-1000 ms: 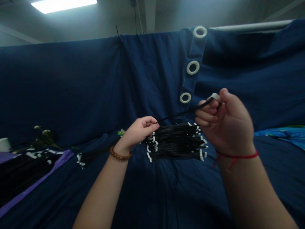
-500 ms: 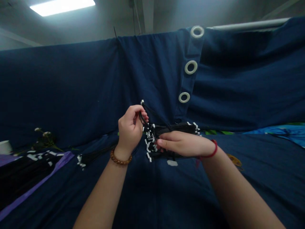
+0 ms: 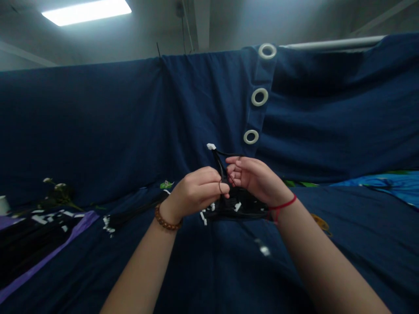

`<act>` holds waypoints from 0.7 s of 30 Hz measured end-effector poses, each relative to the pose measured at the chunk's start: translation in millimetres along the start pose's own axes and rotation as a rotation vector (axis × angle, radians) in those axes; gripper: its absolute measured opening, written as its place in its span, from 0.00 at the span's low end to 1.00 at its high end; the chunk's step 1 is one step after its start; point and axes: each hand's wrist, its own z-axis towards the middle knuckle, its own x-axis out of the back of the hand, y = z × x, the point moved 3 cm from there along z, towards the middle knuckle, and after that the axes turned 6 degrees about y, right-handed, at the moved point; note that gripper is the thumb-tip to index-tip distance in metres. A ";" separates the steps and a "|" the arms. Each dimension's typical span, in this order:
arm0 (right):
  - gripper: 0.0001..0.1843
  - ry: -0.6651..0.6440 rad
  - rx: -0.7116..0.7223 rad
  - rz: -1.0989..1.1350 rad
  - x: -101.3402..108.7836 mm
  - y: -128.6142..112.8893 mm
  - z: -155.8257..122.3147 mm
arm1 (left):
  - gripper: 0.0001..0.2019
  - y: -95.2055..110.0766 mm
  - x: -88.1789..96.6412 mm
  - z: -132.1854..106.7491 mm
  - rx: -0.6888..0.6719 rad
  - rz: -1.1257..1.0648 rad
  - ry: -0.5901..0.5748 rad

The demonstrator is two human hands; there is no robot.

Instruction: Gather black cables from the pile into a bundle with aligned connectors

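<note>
Both hands have closed in at frame centre: the left hand [image 3: 196, 192] and right hand [image 3: 253, 176] now pinch one black cable [image 3: 218, 162] between fingertips, its white connector [image 3: 211, 146] poking up. The right has lifted off the cable bundle [image 3: 240, 208], which lies just below on the blue cloth [image 3: 209, 270].

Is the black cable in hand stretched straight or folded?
Folded: black cable bends between left hand and right hand, its white connector sticking up.
</note>
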 end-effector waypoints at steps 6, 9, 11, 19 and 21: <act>0.08 0.041 -0.029 0.232 4.0 -3.5 0.8 | 0.09 6.0 -9.3 5.4 -0.042 0.099 -0.174; 0.09 0.100 -0.020 0.327 8.5 -5.2 4.1 | 0.10 3.7 -7.6 2.4 0.044 -0.104 -0.070; 0.12 0.146 -0.026 0.390 11.2 -7.7 5.5 | 0.08 -2.7 -4.0 -0.9 0.177 -0.266 0.104; 0.10 0.160 -0.171 0.476 4.4 -3.6 4.8 | 0.12 -24.7 -8.2 -2.4 0.845 -0.732 0.429; 0.10 0.133 -0.197 0.465 0.0 2.7 5.4 | 0.13 -21.7 -11.2 0.0 0.860 -0.857 0.344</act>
